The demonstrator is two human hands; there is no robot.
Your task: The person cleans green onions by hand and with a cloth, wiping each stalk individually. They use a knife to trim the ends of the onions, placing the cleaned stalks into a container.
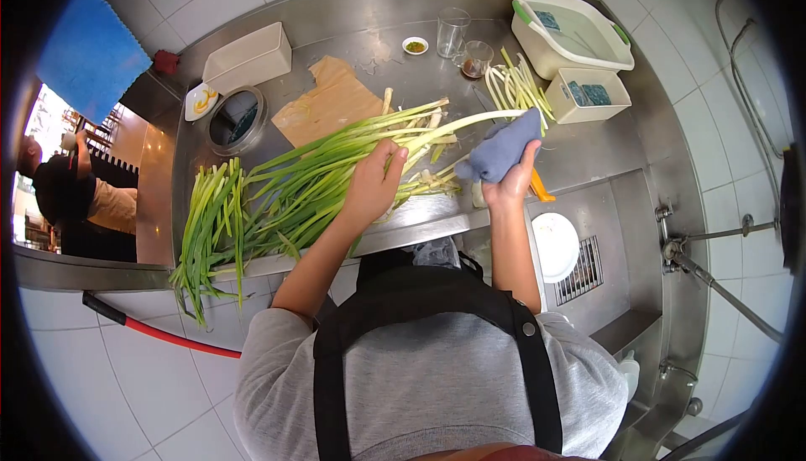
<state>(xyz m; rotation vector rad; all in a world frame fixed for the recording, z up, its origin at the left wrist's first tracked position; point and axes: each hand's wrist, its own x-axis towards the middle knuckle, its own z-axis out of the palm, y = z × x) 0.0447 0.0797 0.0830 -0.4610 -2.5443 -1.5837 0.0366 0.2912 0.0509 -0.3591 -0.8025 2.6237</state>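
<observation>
A large heap of green onions (pixel 311 180) lies across the steel counter, leafy ends to the left and pale ends to the right. My left hand (pixel 375 180) is closed on green onion stalks near the middle of the heap. In my right hand (pixel 510 180) is a blue-grey cloth (pixel 506 146), folded around the pale end of one long green onion (pixel 470 119). That stalk stretches from the heap up to the cloth. Below the right hand an orange handle (pixel 541 185) shows; what it belongs to is hidden. More pale stalks (pixel 514 83) lie behind the cloth.
Brown paper (pixel 327 100), a white bin (pixel 248 58), a round container (pixel 237 123) and a sauce dish (pixel 415 45) stand behind. Glasses (pixel 452 33) and a water tub (pixel 574 33) are at the back right. A sink with a white plate (pixel 555 247) lies right; a person (pixel 75 175) is far left.
</observation>
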